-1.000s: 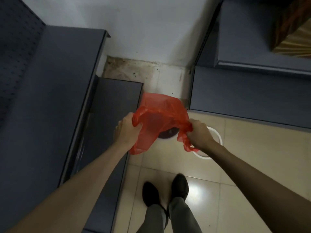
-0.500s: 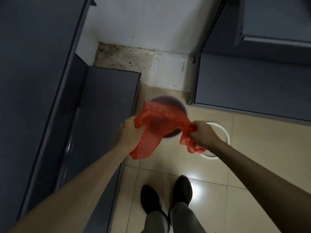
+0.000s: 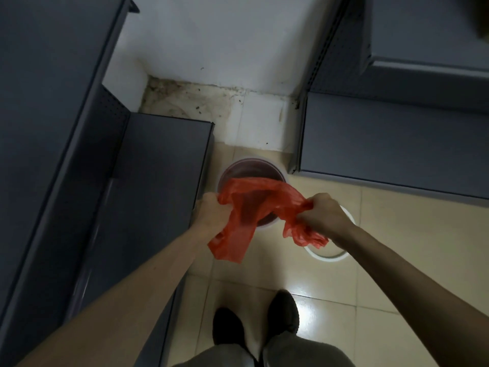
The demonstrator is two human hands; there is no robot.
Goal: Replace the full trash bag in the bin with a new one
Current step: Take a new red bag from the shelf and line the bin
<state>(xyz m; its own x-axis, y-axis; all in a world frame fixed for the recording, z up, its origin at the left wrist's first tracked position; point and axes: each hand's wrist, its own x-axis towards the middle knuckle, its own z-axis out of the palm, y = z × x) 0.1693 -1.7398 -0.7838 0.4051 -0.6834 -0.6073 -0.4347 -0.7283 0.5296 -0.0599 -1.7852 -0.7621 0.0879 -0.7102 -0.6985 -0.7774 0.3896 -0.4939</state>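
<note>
A thin red plastic bag [image 3: 246, 205] is stretched between my two hands above the floor. My left hand [image 3: 211, 215] grips its left edge, and a loose flap hangs below that hand. My right hand [image 3: 324, 215] grips the right edge, with crumpled plastic trailing under it. Directly behind the bag stands a round bin [image 3: 251, 170] with a pale rim and a dark inside; the bag covers the bin's near half. A white ring [image 3: 328, 256] lies on the tiles to the bin's right, mostly hidden by my right hand.
Dark grey metal shelving [image 3: 158, 181] runs along the left and another unit [image 3: 383, 144] stands at the right, leaving a narrow tiled gap. The white wall [image 3: 225, 49] closes the back, with dirty floor at its foot. My shoes [image 3: 254, 324] stand on the glossy tiles.
The view has tilted down and the bin's opening now shows behind the bag. Both hands have pulled the bag wider and lower over the bin.
</note>
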